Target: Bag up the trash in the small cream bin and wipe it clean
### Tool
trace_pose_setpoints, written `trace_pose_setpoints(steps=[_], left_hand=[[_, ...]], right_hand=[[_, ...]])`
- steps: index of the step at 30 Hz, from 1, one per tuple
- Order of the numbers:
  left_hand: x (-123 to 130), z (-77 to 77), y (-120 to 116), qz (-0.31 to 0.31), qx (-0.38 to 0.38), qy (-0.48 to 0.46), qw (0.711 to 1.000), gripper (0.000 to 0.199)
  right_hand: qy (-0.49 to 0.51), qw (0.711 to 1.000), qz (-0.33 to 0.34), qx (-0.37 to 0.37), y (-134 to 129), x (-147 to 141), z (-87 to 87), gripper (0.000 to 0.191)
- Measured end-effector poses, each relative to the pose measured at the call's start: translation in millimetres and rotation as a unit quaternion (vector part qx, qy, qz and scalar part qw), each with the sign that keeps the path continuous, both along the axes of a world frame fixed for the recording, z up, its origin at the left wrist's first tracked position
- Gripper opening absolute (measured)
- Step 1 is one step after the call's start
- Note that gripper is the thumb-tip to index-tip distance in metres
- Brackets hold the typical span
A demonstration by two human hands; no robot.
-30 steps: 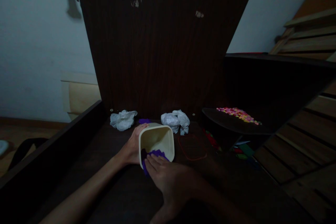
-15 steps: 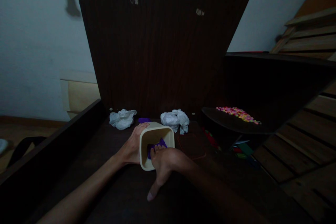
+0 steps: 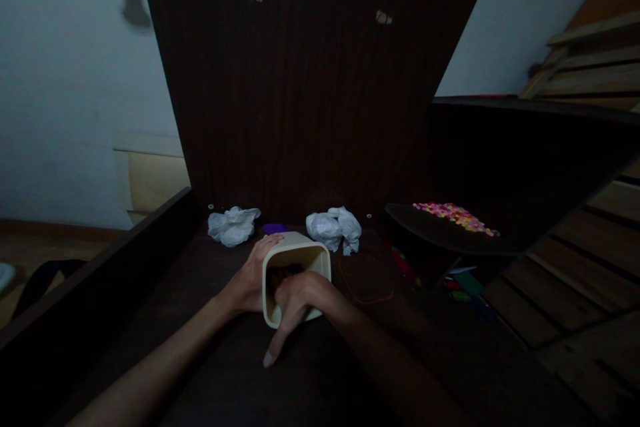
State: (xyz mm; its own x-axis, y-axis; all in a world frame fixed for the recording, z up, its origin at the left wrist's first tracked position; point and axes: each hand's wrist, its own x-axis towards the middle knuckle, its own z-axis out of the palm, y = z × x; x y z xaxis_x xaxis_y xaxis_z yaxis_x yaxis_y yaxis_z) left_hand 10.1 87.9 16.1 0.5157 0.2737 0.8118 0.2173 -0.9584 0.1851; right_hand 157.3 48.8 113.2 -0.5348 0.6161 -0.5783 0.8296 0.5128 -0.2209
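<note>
A cream plastic container (image 3: 323, 260) lies tilted on the dark surface, its open mouth facing me. My left hand (image 3: 251, 278) is wrapped round its left side. Deep inside the mouth are the fingers of my right hand (image 3: 295, 297), while its thumb sticks out below the rim. The inside is dark, and whatever those fingers touch cannot be made out. Behind the container lies a purple piece (image 3: 275, 229), between a crumpled white plastic bag (image 3: 234, 225) on the left and another white bag (image 3: 334, 229) on the right.
A thin brownish loop (image 3: 367, 300) lies right of the container. Farther right, a dark shelf (image 3: 400, 212) bears many small pink and yellow pieces (image 3: 455, 215), with red and green items under it. A dark upright panel (image 3: 310, 93) stands behind, and a raised edge (image 3: 100, 267) runs along the left.
My right hand has moved left and deeper into the container. The purple material seen inside under its fingers is now out of sight. The container's mouth has shifted slightly left.
</note>
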Motion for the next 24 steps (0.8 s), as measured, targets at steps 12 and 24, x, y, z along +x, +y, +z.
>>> trace_pose_setpoints(steps=[12, 24], left_hand=[[-6.3, 0.3, 4.2, 0.008, -0.013, 0.017, 1.000, 0.118], [-1.9, 8.8, -0.8, -0.003, -0.014, 0.016, 1.000, 0.121]], right_hand=[[0.136, 0.990, 0.011, 0.044, -84.6, 31.2, 28.2, 0.123], [0.049, 0.996, -0.042, 0.066, -72.6, 41.6, 25.8, 0.121]])
